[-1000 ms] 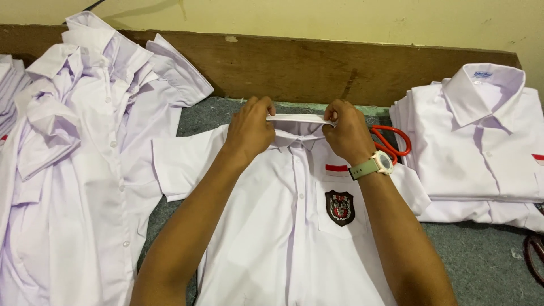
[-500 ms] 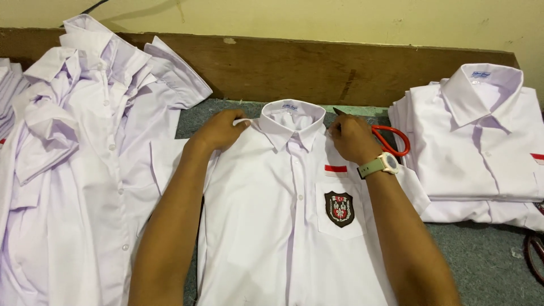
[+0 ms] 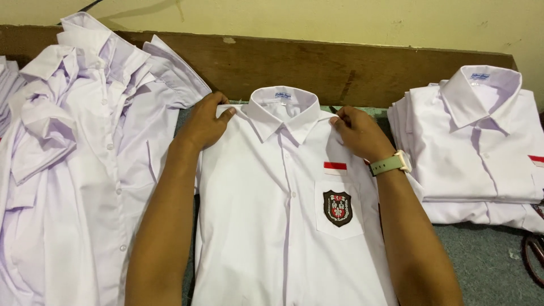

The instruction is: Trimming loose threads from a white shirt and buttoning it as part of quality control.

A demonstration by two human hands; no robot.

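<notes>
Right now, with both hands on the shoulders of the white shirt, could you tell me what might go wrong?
1. The left hand and right hand press the shirt at its shoulders; uneven pulling could skew the collar.
2. The loose shirt pile lies close by and could slump onto it.
</notes>
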